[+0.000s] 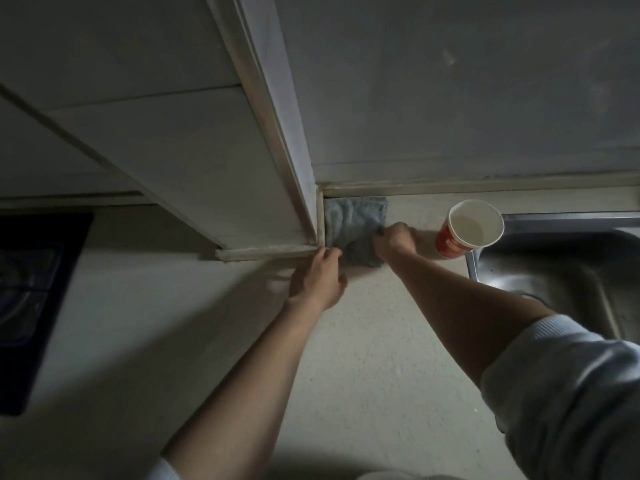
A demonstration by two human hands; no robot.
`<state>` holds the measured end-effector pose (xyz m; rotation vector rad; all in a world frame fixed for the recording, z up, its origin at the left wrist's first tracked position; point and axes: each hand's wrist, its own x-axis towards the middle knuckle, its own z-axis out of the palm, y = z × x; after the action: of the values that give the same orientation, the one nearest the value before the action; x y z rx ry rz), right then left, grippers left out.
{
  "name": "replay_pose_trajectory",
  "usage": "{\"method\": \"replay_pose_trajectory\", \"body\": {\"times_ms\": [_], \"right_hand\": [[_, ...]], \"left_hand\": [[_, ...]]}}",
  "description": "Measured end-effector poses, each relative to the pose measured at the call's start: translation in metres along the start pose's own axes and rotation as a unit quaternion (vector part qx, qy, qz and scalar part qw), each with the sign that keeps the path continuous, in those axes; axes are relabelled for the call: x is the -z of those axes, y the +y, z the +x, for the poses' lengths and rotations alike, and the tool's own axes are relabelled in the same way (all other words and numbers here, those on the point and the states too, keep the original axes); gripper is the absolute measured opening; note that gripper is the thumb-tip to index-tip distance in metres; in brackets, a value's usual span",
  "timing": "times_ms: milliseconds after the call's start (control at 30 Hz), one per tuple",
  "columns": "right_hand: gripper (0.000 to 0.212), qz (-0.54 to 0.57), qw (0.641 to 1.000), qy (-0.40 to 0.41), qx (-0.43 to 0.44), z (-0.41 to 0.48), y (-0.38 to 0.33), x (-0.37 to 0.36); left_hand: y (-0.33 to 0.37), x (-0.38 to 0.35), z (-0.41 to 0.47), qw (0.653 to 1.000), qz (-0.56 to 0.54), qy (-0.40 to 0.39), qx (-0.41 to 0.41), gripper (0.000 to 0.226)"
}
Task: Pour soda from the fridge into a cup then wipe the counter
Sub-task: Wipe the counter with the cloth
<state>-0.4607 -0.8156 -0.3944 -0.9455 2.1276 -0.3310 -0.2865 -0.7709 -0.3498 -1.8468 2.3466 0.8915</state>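
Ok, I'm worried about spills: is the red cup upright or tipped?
Upright: the cup stands on its base on the counter beside the sink, mouth facing up.

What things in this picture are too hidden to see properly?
Head view only:
- Cup: too dim to tell if soda is inside.
- Cloth: near edge hidden under the gripping right hand.
- Left hand: fingertips blurred, so grip on cloth unclear.
- Sink: cut off by right edge.
- Stove: cut off by left edge.

The column (221, 168) walls off the cloth (353, 220) corner on the left, the red cup (467, 230) stands near on the right — bare counter (363, 341) lies open in front.
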Motion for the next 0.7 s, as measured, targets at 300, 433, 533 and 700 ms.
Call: {"method": "replay_pose_trajectory", "body": {"times_ms": [300,433,533,700], "right_hand": [[0.026,0.033,0.987,0.030,0.154,-0.050,-0.008,0.016],[0.019,0.084,0.975,0.024,0.202,-0.084,-0.003,0.033],[0.017,0.136,0.964,0.018,0.228,-0.112,0.006,0.046],[0.015,0.270,0.926,-0.028,0.262,-0.173,0.028,0.053]], "left_hand": [[-0.006,0.022,-0.014,0.996,-0.082,0.021,0.011,0.045],[-0.009,0.035,-0.023,0.989,-0.143,0.044,0.022,0.046],[-0.011,0.037,-0.034,0.973,-0.226,0.045,0.037,0.044],[-0.011,0.018,-0.056,0.912,-0.400,0.002,0.088,0.047]]}}
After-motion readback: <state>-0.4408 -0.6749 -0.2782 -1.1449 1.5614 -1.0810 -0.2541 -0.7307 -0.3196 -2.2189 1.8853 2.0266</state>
